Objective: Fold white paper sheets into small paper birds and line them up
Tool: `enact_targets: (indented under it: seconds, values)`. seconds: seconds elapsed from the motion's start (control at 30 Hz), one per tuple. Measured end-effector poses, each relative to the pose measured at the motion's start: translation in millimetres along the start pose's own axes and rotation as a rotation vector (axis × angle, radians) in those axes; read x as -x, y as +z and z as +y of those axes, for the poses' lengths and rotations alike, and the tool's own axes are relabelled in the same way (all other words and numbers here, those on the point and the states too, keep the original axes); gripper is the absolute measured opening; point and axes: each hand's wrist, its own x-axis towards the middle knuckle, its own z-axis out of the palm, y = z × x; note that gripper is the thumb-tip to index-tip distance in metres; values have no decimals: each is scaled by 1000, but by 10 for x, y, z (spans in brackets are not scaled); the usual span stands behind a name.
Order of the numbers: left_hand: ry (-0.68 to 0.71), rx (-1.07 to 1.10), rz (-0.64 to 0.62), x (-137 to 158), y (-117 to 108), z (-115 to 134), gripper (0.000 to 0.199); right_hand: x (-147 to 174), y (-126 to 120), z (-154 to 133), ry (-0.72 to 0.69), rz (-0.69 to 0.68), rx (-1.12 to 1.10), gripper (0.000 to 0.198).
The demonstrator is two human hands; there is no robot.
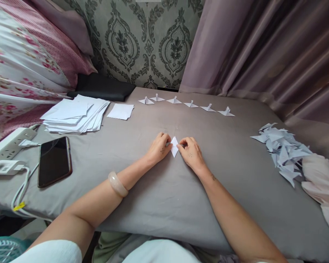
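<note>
A small white folded paper [174, 147], diamond-shaped with a crease down its middle, lies between my hands on the grey cloth. My left hand [159, 148] pinches its left corner between thumb and fingers. On the opposite side, my right hand [191, 150] grips the right corner the same way. Both hands rest low, at the cloth. The fingertips partly cover the paper's side corners. Beyond them, several folded paper cranes [191, 104] stand in a row across the back.
A stack of white paper [76, 115] and a smaller pile of squares [120, 111] lie at the left, near a phone [55, 162] and a power strip [11, 146] with cables. Several folded paper pieces [283, 148] are heaped at the right beside pale fabric [319, 182].
</note>
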Motion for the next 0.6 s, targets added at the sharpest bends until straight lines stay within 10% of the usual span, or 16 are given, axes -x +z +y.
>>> enact_targets:
  seconds: [0.3,0.6]
  values:
    - [283,-485,-250,131,-161,213,26,222,-146,-190,-287,-189,432,34]
    - [250,-536,-275,217,-197,277,27,283,-219,-251,-339,-234,654,36]
